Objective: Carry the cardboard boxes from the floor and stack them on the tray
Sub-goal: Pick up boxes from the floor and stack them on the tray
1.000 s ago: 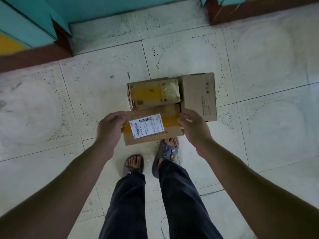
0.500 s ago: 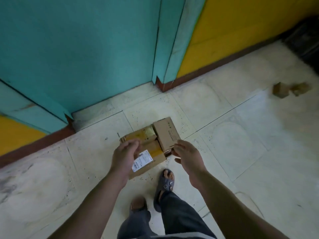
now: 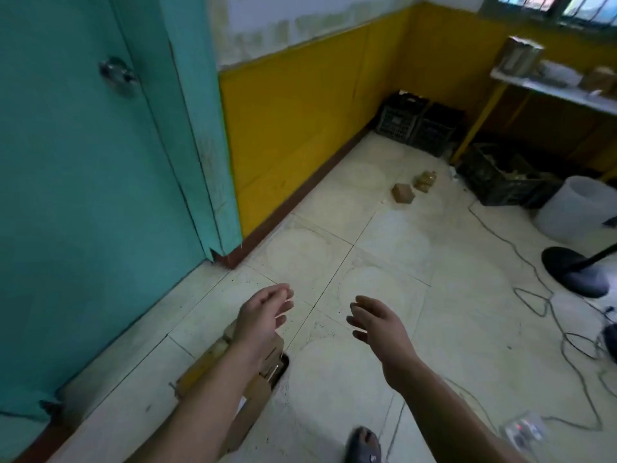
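Released since 0.5 s ago, cardboard boxes (image 3: pixel 271 355) are left by the door (image 3: pixel 83 195); left hand (image 3: pixel 263 317) & right hand (image 3: pixel 380 324) are held empty, fingers (image 3: pixel 283 295) loosely spread, so far boxes (image 3: pixel 403 193) prob. to be fetched next.

No writing can be read. The cardboard boxes (image 3: pixel 274 353) near the bottom edge of the floor (image 3: pixel 367 369) carry dark printed marks on one face. The marks are too blurred and too small to make out as words or numbers.
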